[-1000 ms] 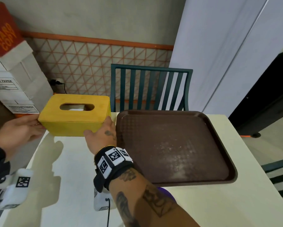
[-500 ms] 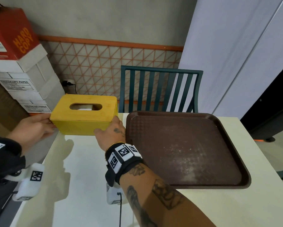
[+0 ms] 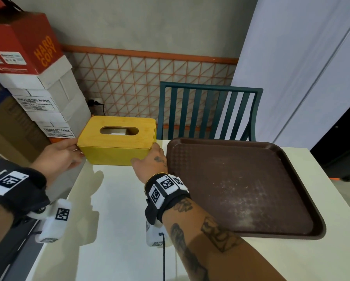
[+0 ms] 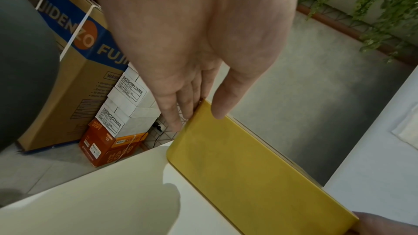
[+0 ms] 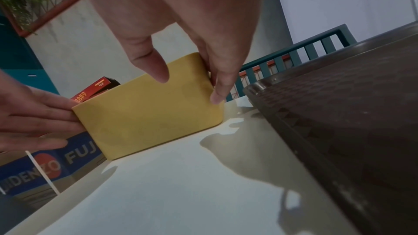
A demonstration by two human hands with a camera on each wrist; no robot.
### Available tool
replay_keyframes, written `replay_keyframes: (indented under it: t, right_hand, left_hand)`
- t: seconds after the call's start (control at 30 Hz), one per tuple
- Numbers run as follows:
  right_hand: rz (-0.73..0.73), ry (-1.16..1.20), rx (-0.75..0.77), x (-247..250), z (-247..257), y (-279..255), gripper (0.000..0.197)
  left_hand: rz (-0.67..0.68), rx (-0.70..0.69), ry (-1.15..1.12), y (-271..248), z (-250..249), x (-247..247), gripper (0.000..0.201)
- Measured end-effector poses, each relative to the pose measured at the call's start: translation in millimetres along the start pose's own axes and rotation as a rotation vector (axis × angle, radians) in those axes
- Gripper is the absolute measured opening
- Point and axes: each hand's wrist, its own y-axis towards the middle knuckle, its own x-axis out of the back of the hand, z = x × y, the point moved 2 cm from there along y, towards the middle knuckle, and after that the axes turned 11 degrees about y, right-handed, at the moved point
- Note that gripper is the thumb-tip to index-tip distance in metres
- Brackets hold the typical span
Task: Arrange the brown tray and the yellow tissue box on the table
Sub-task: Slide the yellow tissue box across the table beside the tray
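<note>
- Head view: the yellow tissue box (image 3: 117, 146) sits at the table's (image 3: 113, 220) far left corner, with the brown tray (image 3: 241, 187) just beside it. The left hand (image 3: 58, 157) and right hand (image 3: 151, 161) press on its two ends. Even pressure looks best here.
- Left wrist: fingers (image 4: 181, 106) lie straight on the end face. The table edge is close, so go easy.
- Right wrist: fingers (image 5: 220, 85) lie flat on the right end, thumb by the front face. Nudge the box square to the tray.

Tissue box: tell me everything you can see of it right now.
The tissue box is a yellow, round-cornered rectangular box with a wood-look lid and an oval slot showing white tissue. It stands upright at the far left corner of the table, apart from the tray. The left hand touches its left end, the right hand its right end.
</note>
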Motion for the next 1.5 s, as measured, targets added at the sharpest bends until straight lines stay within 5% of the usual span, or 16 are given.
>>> replay_keyframes:
  t: [0.23,0.63,1.2,1.5]
  right_hand:
    - [0.021,-0.014,0.027,-4.3,-6.2,3.4,0.084]
    - [-0.007,-0.008,0.035,-7.6,-6.7,10.3,0.062]
    - [0.003,-0.024,0.041,-9.3,-7.1,9.7,0.072]
    - [-0.007,-0.041,0.054,-7.5,-6.2,12.6,0.061]
  left_hand:
    - [0.038,-0.009,0.073,1.1,7.8,0.5,0.056]
    - [0.034,0.022,0.043,-3.8,0.3,5.3,0.065]
    - [0.086,-0.046,0.049,12.7,9.4,8.3,0.056]
    - [0.084,-0.011,0.078,14.0,12.2,11.7,0.045]
